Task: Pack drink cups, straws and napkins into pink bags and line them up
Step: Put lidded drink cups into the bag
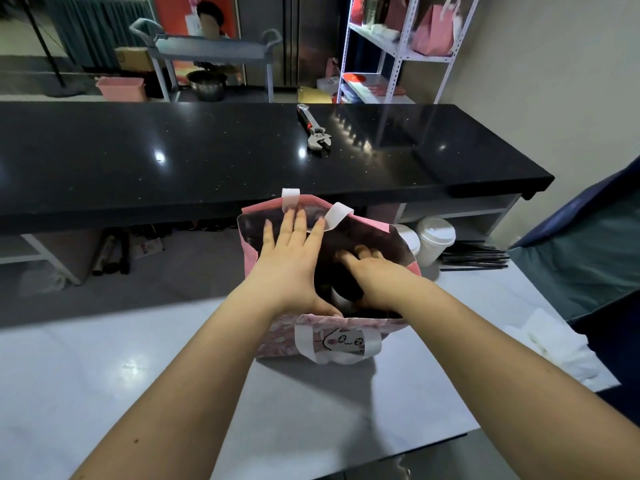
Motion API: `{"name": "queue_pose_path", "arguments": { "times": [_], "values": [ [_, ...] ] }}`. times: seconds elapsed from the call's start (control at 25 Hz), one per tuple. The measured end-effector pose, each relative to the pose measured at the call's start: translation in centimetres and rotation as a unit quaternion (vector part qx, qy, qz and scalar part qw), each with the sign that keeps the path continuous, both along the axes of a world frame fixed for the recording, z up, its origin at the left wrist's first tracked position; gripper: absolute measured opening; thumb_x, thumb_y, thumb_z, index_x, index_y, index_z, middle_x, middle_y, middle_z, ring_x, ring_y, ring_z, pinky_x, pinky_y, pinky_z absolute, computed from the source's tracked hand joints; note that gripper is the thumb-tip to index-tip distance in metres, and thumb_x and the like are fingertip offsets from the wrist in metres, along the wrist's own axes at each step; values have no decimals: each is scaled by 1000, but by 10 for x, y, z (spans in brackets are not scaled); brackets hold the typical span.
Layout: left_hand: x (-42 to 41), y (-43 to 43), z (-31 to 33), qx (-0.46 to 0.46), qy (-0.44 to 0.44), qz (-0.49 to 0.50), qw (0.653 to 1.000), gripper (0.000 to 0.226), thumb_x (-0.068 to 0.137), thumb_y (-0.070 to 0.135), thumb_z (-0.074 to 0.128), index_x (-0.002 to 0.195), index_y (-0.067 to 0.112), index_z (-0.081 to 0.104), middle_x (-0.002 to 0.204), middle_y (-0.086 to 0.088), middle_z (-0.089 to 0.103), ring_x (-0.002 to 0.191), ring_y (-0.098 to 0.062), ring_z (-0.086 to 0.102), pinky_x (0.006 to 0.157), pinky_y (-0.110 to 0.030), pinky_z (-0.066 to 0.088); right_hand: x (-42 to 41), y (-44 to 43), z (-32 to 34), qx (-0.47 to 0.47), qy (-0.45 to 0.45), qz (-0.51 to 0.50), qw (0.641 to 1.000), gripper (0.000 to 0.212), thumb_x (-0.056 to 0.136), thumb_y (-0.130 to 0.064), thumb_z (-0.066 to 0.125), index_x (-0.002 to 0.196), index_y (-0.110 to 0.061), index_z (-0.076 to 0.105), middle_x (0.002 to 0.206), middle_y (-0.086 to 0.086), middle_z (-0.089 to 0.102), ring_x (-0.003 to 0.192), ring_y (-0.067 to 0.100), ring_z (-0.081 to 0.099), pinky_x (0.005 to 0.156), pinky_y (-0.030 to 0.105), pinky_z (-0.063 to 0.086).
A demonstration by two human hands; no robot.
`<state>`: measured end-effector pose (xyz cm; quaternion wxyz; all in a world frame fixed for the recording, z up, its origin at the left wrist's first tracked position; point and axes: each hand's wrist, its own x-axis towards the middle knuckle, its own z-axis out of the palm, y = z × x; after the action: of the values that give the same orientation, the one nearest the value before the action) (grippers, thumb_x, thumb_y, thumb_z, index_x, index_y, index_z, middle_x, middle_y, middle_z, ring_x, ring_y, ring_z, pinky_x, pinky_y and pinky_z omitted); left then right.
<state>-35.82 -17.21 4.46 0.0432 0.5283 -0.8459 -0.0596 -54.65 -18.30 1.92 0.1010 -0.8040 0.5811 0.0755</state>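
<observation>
- The left hand (294, 265) lies flat with its fingers straight and spread. The fingertips press the far wall of the pink bag (284, 337) and the thumb hooks the near rim, so it grasps nothing.
- The right hand (367, 271) is sunk into the bag's mouth with its fingers bent down into the dark interior. Something dark and rounded sits under it, but I cannot tell whether the fingers hold it.
- The step looks like seating an item at the bottom of the bag.
- To do it well, the left hand should brace the mouth wide while the right sets the item upright on the base. The right hand should then come straight up, so the walls do not fold in or tip the bag.
- The bag stands at the centre of the frame on the white table (104, 358). It is pink with a pale pattern and a small face drawing on the near side. Its white handles (290, 199) stand up at the far rim, and the near one hangs down outside.
- Just right of the bag stand white lidded cups (434, 240), with black straws (474, 259) beside them. White napkins (554, 341) lie at the right edge.
</observation>
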Motion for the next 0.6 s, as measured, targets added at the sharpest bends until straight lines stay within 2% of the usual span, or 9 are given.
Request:
{"name": "queue_pose_path", "arguments": {
  "times": [0.16,0.24,0.32,0.4,0.48,0.6],
  "values": [
    [4,1,1,-10,0,-5,1000,147,46,85,65,151,21,-15,158,-13,-22,140,-25,-34,116,-55,-13,0,4,-3,8,-3,13,1000,87,74,-48,69,143,-30,21,137,13,36,123,35,40,93,47,47],
    [6,1,0,-9,-9,-2,1000,148,45,86,64,150,21,-18,157,-14,-24,140,-27,-35,116,-56,-12,3,7,-9,6,12,12,1000,92,76,-58,65,147,-29,15,144,14,32,129,35,36,98,47,42],
    [7,2,0,-4,-12,-2,1000,150,44,87,63,150,21,-20,156,-15,-26,139,-27,-37,116,-57,-12,6,9,-19,20,61,23,998,88,87,-65,47,152,-29,0,159,13,7,142,33,19,111,46,27],
    [8,4,0,0,-13,-3,1000,151,43,87,64,150,20,-19,156,-15,-26,139,-27,-37,115,-57,-13,9,10,-30,41,94,46,994,80,93,-65,28,151,-30,-14,159,4,-20,148,23,-7,120,42,5],
    [9,6,-1,0,-12,-6,1000,151,43,86,65,151,21,-18,157,-14,-25,139,-26,-36,115,-56,-13,8,9,-39,50,93,46,993,77,95,-64,21,149,-28,-19,157,-1,-27,146,17,-20,119,40,-6],
    [10,10,0,-1,-5,-13,1000,149,45,85,66,151,23,-18,157,-12,-26,139,-24,-37,116,-54,-14,6,10,-48,63,83,24,994,76,95,-63,18,149,-27,-21,156,-2,-29,144,16,-24,118,39,-9]
  ]
}}
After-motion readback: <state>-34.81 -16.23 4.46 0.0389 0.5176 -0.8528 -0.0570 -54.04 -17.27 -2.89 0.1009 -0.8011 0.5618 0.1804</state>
